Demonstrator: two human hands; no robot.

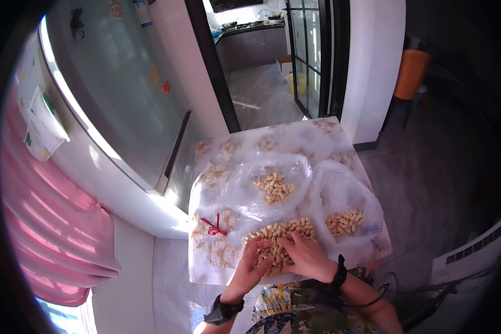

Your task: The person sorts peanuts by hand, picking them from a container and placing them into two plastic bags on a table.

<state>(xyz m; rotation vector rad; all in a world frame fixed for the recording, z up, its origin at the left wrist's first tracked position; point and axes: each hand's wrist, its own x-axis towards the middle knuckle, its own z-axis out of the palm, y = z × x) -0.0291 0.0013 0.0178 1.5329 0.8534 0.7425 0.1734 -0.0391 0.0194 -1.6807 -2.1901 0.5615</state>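
A heap of unshelled peanuts (286, 228) lies near the front edge of the table. My left hand (254, 266) rests at the heap's left side, fingers apart and curved over the nuts. On the right side, my right hand (308, 257) reaches into the same heap; its fingertips are among the nuts, and what they pinch is too small to make out. Behind the heap, a clear plastic bag (242, 186) has a small pile of peanuts (275, 188) on it. Another plastic bag (339, 186) at the right holds more peanuts (345, 222).
A red ribbon or tie (213, 225) lies at the left of the flowered tablecloth (206, 256). The fridge (122, 83) stands close on the left beside a pink curtain (55, 206). Beyond the table, a glass door (312, 61) opens to a kitchen. An orange chair (412, 72) is back right.
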